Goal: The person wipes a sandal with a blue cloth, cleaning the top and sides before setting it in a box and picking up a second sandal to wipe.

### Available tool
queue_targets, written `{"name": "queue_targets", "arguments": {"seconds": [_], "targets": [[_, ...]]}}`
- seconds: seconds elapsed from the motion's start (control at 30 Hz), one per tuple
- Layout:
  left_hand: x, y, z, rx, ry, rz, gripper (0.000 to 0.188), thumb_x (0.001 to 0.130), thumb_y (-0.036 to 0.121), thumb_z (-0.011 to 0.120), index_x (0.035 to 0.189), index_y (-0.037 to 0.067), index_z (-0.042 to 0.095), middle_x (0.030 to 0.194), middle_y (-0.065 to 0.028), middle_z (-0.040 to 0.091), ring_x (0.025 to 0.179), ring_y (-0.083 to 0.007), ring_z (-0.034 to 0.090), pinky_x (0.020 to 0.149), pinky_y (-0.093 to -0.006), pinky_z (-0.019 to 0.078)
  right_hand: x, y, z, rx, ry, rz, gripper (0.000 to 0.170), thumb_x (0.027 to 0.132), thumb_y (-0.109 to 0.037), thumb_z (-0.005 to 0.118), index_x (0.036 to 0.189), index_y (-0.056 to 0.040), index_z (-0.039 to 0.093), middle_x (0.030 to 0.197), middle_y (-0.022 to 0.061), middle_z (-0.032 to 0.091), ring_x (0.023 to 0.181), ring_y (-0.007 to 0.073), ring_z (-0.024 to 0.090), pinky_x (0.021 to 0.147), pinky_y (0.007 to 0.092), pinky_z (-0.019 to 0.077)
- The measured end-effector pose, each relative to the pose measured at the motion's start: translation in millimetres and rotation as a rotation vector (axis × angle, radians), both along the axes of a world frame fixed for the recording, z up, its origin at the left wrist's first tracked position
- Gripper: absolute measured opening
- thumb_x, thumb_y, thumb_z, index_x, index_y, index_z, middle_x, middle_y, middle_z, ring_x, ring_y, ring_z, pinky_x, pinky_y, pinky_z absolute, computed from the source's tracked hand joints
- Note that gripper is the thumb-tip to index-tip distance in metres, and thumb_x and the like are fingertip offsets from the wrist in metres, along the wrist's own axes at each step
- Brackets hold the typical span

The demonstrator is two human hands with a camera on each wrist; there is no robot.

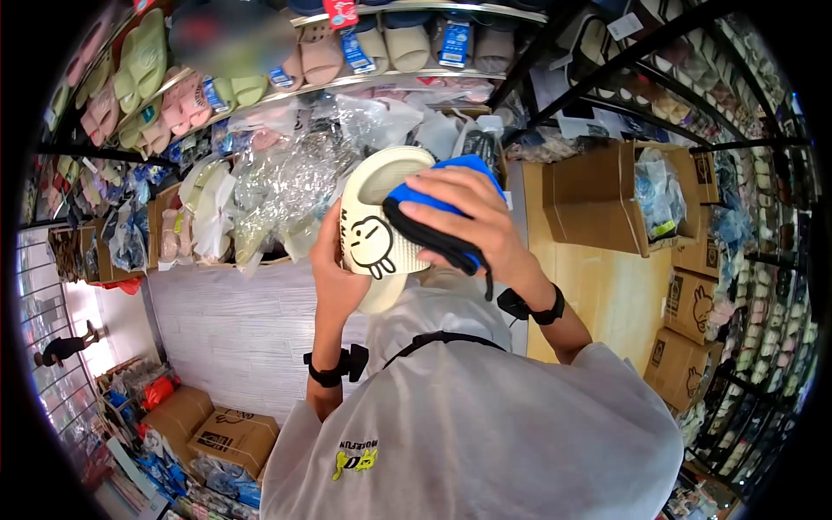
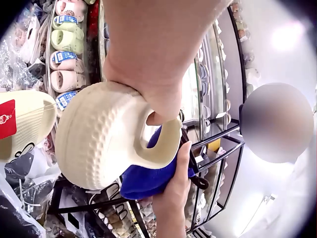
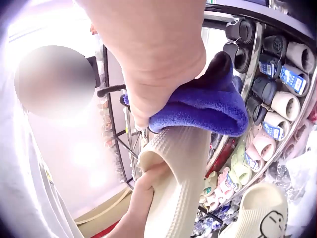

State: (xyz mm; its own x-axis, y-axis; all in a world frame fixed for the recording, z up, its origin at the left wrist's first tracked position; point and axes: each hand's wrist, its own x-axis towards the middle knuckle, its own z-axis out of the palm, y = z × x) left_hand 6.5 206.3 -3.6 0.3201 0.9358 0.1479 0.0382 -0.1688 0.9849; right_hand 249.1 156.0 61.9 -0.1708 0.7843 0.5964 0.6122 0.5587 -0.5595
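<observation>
In the head view my left hand [image 1: 336,273] grips a cream slipper [image 1: 360,247] by its side, with a black cartoon rabbit and lettering on its strap. My right hand [image 1: 472,212] holds a folded blue cloth [image 1: 475,166] with a black edge against the strap. From the right wrist, the fuzzy cloth [image 3: 203,106] covers part of the slipper [image 3: 183,183], and left fingers [image 3: 148,183] reach inside its opening. The textured sole of the slipper [image 2: 91,139] faces the left wrist camera. Another cream slipper [image 2: 34,121] with a red tag lies beyond it.
Clear plastic bags [image 1: 303,165] are heaped in front of me below shelves of slippers [image 1: 321,56]. An open cardboard box [image 1: 598,195] stands to the right, with closed boxes [image 1: 680,364] nearby. More cartons [image 1: 230,438] sit at the lower left. A person [image 1: 65,348] is at far left.
</observation>
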Motion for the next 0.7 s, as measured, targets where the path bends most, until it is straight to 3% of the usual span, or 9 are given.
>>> {"name": "queue_targets", "arguments": {"seconds": [0.17, 0.33, 0.43, 0.6, 0.7], "targets": [[36, -6, 1, -0.019, 0.003, -0.033, 0.08, 0.08, -0.008, 0.076, 0.156, -0.006, 0.05, 0.142, -0.0151, 0.067, 0.127, -0.0192, 0.065, 0.11, -0.0344, 0.0514, 31, -16, 0, -0.011, 0.039, 0.091, 0.055, 0.083, -0.029, 0.09, 0.134, -0.0115, 0.077, 0.143, 0.0122, 0.069, 0.132, 0.0355, 0.063, 0.112, 0.0528, 0.049], [71, -13, 9, -0.053, -0.034, -0.084, 0.08, 0.081, -0.007, 0.078, 0.156, -0.006, 0.05, 0.141, -0.0144, 0.067, 0.126, -0.019, 0.066, 0.11, -0.0345, 0.0507, 67, -25, 3, 0.026, 0.183, -0.061, 0.053, 0.084, -0.034, 0.089, 0.13, -0.0104, 0.079, 0.14, 0.0128, 0.071, 0.13, 0.0361, 0.065, 0.11, 0.0525, 0.0492], [92, -7, 14, -0.056, -0.013, -0.101, 0.081, 0.082, -0.004, 0.081, 0.156, -0.006, 0.049, 0.142, -0.0152, 0.067, 0.127, -0.0199, 0.066, 0.111, -0.035, 0.0508, 74, -39, 12, 0.021, 0.021, -0.055, 0.051, 0.087, -0.037, 0.086, 0.131, -0.0135, 0.079, 0.143, 0.0117, 0.07, 0.13, 0.0354, 0.065, 0.11, 0.0521, 0.049], [124, 14, 11, -0.016, -0.046, -0.33, 0.08, 0.084, -0.003, 0.082, 0.156, -0.007, 0.048, 0.145, -0.0163, 0.066, 0.13, -0.0222, 0.066, 0.112, -0.0357, 0.0508, 82, -61, 15, 0.048, -0.056, -0.156, 0.05, 0.086, -0.042, 0.086, 0.127, -0.0132, 0.081, 0.141, 0.0121, 0.072, 0.132, 0.0367, 0.066, 0.113, 0.0538, 0.0476], [149, 27, 11, -0.05, -0.072, -0.479, 0.08, 0.082, -0.004, 0.082, 0.155, -0.007, 0.049, 0.145, -0.0154, 0.066, 0.128, -0.0205, 0.066, 0.111, -0.0342, 0.0517, 94, -70, 17, 0.02, 0.001, -0.376, 0.054, 0.087, -0.037, 0.086, 0.134, -0.0126, 0.077, 0.143, 0.0117, 0.069, 0.131, 0.035, 0.064, 0.114, 0.0535, 0.0471]]}}
